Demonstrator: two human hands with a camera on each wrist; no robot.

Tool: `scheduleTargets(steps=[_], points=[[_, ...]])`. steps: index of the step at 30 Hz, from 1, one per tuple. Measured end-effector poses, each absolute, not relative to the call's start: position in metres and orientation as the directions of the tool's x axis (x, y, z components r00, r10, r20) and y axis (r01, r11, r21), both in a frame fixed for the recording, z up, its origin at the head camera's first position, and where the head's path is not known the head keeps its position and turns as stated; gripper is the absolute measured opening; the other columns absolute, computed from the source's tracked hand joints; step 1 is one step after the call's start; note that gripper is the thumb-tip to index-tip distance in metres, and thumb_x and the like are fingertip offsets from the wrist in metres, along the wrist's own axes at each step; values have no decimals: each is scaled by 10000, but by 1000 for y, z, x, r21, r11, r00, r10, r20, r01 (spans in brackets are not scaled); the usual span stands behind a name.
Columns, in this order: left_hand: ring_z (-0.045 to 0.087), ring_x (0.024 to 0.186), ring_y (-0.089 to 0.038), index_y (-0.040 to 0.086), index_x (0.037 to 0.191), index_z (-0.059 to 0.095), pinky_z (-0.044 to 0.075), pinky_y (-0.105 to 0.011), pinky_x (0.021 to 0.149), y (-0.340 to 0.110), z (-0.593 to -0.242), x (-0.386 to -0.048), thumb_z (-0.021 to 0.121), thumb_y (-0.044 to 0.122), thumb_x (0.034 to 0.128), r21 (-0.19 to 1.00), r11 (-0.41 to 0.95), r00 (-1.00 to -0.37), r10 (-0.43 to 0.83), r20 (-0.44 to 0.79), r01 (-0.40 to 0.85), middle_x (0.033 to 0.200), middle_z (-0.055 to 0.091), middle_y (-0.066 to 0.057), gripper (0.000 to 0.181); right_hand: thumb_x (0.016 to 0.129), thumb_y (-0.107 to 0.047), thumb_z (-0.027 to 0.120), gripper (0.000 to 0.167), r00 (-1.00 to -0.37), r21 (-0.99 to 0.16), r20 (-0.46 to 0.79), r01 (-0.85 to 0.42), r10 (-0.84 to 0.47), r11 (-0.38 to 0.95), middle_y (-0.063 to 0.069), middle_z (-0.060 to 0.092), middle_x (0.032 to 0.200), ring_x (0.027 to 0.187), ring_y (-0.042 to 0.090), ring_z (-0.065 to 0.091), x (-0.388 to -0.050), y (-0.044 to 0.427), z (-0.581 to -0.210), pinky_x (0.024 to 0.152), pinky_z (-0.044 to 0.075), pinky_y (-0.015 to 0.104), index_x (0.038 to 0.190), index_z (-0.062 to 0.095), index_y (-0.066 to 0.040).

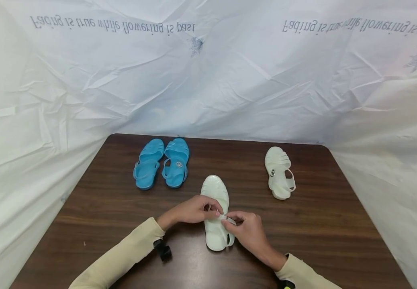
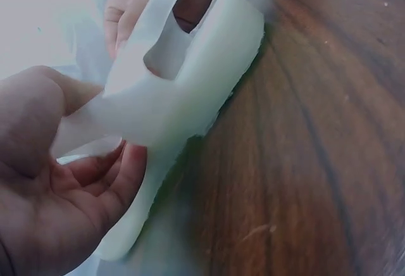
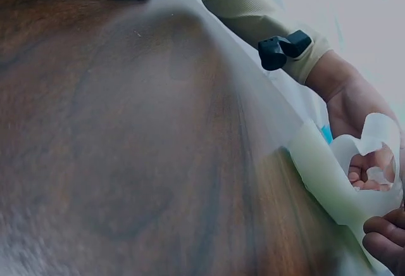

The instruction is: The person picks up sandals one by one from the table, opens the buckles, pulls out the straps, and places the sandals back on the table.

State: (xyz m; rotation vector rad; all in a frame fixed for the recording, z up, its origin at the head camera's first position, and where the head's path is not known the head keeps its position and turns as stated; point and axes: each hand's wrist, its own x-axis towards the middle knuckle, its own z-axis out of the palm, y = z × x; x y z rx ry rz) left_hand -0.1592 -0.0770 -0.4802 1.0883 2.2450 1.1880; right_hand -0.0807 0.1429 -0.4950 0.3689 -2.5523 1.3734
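A white sandal [image 1: 214,188] lies sole down near the front middle of the table, its toe pointing away from me. From the left, my left hand [image 1: 195,209] reaches over it and pinches part of its strap. My right hand [image 1: 247,229] pinches the strap [image 1: 223,217] from the other side, fingertips close to the left ones. In the left wrist view, the thumb and fingers of the left hand [image 2: 60,168] hold the sandal's side strap [image 2: 82,124]. Only a few fingers of the right hand [image 3: 386,241] show in the right wrist view, at the sandal's side [image 3: 323,178]. The fingers partly hide the fastening.
Another white sandal [image 1: 276,160] lies at the back right of the brown table [image 1: 302,237]. A pair of blue sandals, one left [image 1: 146,175] and one right [image 1: 176,173], stands at the back left. White sheeting [image 1: 208,88] with printed lettering hangs behind the table.
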Motion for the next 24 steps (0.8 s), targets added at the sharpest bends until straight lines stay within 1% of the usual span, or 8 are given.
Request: scheduleTargets(steps=[2,4,7,10,13,16,20,24], points=[[508,693,-10,248,1025,780,443,-193,653,-75,-481,-159,655,275,1021,825,343,-634,773,24,449,866,680,148,128,796,-147,892,135,-942,-780,315,-329,-120,532,-195,707,736,614,-14,591,-81,143,-495,555,513,197,890,817,-208],[513,689,-4,259,986,793,447,-188,653,-74,-482,-158,682,288,1004,828,347,-644,765,22,440,853,685,153,116,798,-159,893,134,-940,-778,319,-334,-123,533,-198,706,734,611,-13,589,-81,143,-496,551,509,190,892,818,-217],[558,744,-3,223,920,791,488,-198,706,-72,-484,-158,719,239,977,835,341,-660,750,35,432,857,688,140,93,797,-147,891,138,-939,-778,321,-337,-125,530,-182,721,749,634,-21,622,-81,143,-497,565,524,185,896,818,-209],[588,783,-19,187,891,792,508,-215,738,-72,-485,-160,733,195,962,840,338,-668,743,39,424,864,695,121,93,784,-116,891,146,-936,-778,331,-341,-118,527,-137,741,766,656,-22,653,-80,143,-498,583,543,187,894,818,-179],[574,755,-27,175,890,797,493,-213,711,-72,-486,-163,731,198,962,844,343,-670,742,26,412,857,697,112,100,772,-105,897,149,-931,-774,349,-348,-102,529,-91,753,776,655,-18,660,-80,143,-499,589,552,193,891,819,-151],[555,722,-25,166,869,794,477,-212,682,-74,-488,-166,733,190,957,845,355,-686,727,19,399,830,692,105,110,774,-84,889,137,-934,-789,349,-337,-76,513,-66,757,776,657,-7,668,-80,144,-499,594,561,202,882,818,-132],[571,713,-27,174,850,788,492,-217,673,-78,-486,-166,743,167,947,835,374,-697,717,16,404,819,690,111,108,790,-61,870,122,-949,-825,310,-300,-59,479,-79,756,776,665,14,685,-79,145,-499,598,574,223,876,818,-130],[558,697,-47,182,868,789,477,-220,664,-80,-487,-165,730,192,963,844,369,-691,723,2,388,816,694,96,112,797,-80,874,127,-958,-838,277,-277,-70,470,-106,757,788,679,22,695,-79,146,-498,609,578,233,886,821,-152]])
